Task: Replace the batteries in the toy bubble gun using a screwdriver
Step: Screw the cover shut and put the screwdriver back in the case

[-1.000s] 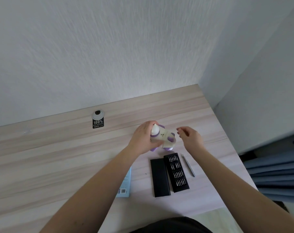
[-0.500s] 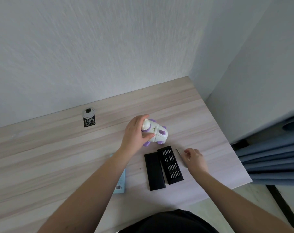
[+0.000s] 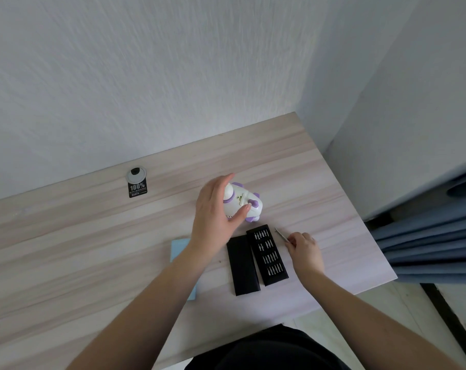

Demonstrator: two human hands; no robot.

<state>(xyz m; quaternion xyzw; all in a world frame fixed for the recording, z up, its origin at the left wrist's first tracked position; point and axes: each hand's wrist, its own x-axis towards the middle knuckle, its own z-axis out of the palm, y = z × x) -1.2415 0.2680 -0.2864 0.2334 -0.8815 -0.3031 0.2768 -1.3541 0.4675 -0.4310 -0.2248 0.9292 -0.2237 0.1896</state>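
The left hand [image 3: 216, 209] holds the bubble gun [image 3: 241, 204]; the right hand [image 3: 302, 245] pinches the thin screwdriver [image 3: 281, 234], which could slip away.

Blue card [image 3: 179, 249] (half under forearm)

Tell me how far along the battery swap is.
Early. Done: the bit case lies open beside its lid on the desk. In hand: left hand grips the bubble gun; right hand picks up the screwdriver. Left: unscrewing the cover, swapping batteries, closing.
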